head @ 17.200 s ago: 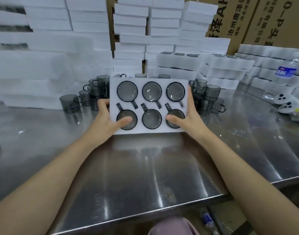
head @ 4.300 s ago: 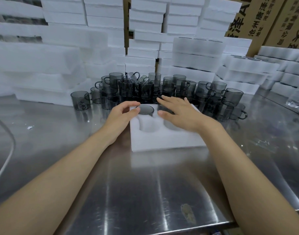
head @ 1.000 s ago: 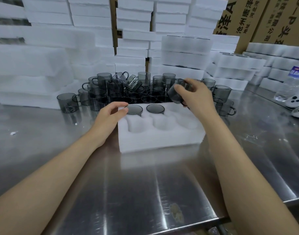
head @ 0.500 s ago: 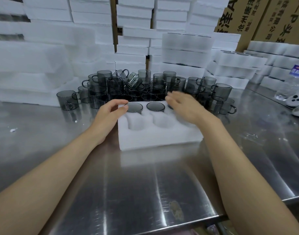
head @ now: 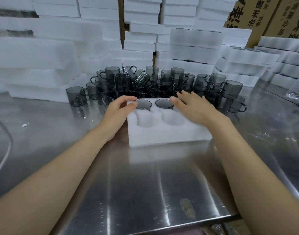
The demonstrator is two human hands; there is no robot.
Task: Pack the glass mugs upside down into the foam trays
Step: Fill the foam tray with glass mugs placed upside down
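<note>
A white foam tray (head: 164, 134) with round pockets lies on the steel table in front of me. Two smoky glass mugs sit upside down in its far row, one at the far left (head: 142, 104) and one in the middle (head: 164, 103). My left hand (head: 119, 110) rests on the tray's far left corner, its fingertips touching the left mug's rim. My right hand (head: 193, 106) lies flat with straight fingers over the tray's far right pocket, hiding what is under it. Behind the tray stands a crowd of loose mugs (head: 170, 82), some stacked.
Stacks of white foam trays (head: 142, 39) wall in the back of the table (head: 145, 192), with filled trays (head: 247, 56) at the right. Cardboard boxes (head: 270, 14) stand behind. A lone mug (head: 76, 96) sits at the left. A cable (head: 4, 150) curves at the far left.
One second ago my right hand held a mug above the tray's far right pocket. It has since come down and now lies flat there. My left hand has stayed on the tray.
</note>
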